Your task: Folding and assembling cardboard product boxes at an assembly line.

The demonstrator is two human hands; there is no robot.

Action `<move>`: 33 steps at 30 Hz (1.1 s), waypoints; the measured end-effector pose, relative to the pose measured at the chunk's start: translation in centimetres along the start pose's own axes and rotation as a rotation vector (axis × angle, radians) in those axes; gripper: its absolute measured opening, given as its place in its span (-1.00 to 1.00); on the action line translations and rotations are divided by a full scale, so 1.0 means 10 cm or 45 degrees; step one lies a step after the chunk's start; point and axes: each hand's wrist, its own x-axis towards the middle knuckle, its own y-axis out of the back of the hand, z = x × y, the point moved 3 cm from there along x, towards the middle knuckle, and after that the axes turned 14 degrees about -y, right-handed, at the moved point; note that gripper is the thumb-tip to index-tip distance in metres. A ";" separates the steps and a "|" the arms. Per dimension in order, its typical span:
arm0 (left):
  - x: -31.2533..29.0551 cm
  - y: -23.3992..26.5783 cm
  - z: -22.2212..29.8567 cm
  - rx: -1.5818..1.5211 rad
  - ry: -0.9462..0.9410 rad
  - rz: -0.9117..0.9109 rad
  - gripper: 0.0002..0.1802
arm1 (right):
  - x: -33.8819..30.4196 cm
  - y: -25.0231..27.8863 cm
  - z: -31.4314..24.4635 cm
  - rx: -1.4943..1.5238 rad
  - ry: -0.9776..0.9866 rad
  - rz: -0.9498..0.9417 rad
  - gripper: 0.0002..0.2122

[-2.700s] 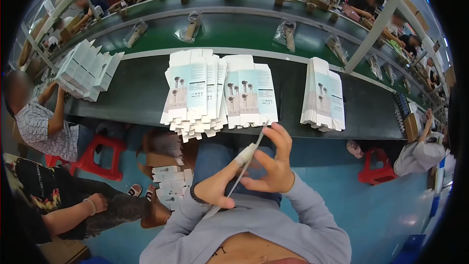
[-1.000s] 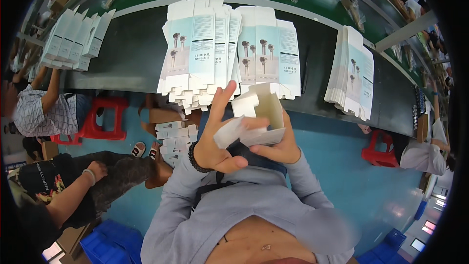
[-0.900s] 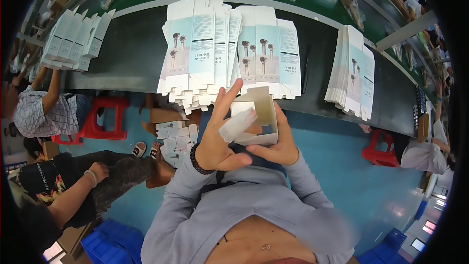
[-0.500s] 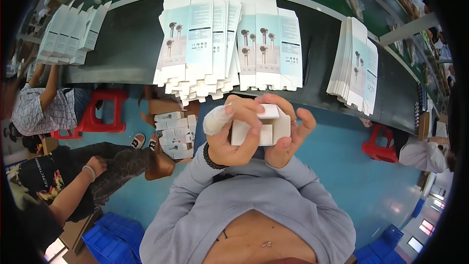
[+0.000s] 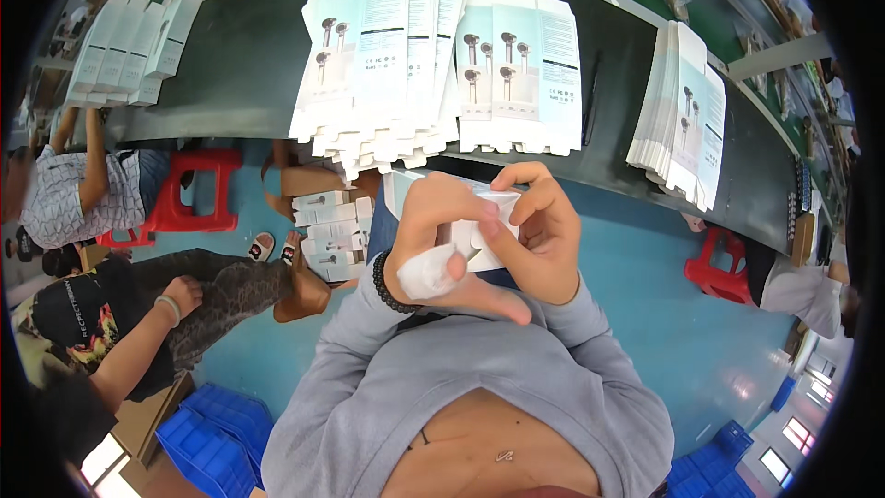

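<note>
Between my hands, in front of my chest, is a small white carton point(image 5: 466, 244) with its end towards me. My left hand point(image 5: 433, 221), with a white wrapping on one finger and a black bead bracelet at the wrist, curls over the carton's left side, its thumb stretched out. My right hand point(image 5: 546, 240) grips the right side, its thumb pressing on the end flap. The flaps look folded in at this end. Beyond my hands, a thick stack of flat printed cartons point(image 5: 378, 55) and a smaller stack beside it point(image 5: 516, 65) lie on the dark bench.
More flat cartons point(image 5: 678, 120) lie at the bench's right. Erected cartons point(image 5: 124, 46) stand at the far left. Below the bench are cartons in a box point(image 5: 332, 235), red stools point(image 5: 198, 189) and blue crates point(image 5: 217, 438). Another person's arm point(image 5: 138, 350) is at my left.
The carton's open end, with flaps standing apart, now looks closed over. My left hand has turned, its wrapped finger lower and thumb extended; my right thumb has moved onto the end.
</note>
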 end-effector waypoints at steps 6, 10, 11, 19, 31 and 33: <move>0.02 0.01 0.03 0.047 0.054 -0.109 0.37 | 0.02 0.04 0.10 -0.074 0.014 0.042 -0.79; -0.06 0.13 0.02 -0.020 0.049 0.082 0.48 | 0.02 -0.06 0.06 0.293 0.174 -0.203 -0.48; -0.09 0.14 0.00 -0.147 0.039 0.291 0.50 | -0.01 0.04 0.10 -0.171 0.156 -0.265 -0.19; -0.17 0.09 0.08 -0.258 0.060 0.511 0.38 | 0.05 -0.09 0.01 -1.165 0.643 0.062 -0.05; -0.29 1.26 0.23 -0.013 0.521 0.188 0.14 | 0.05 0.15 -0.70 -1.235 0.763 -0.198 -0.10; -0.36 1.57 0.21 0.057 0.496 0.626 0.19 | 0.06 0.41 -0.78 -1.173 0.666 0.132 -0.28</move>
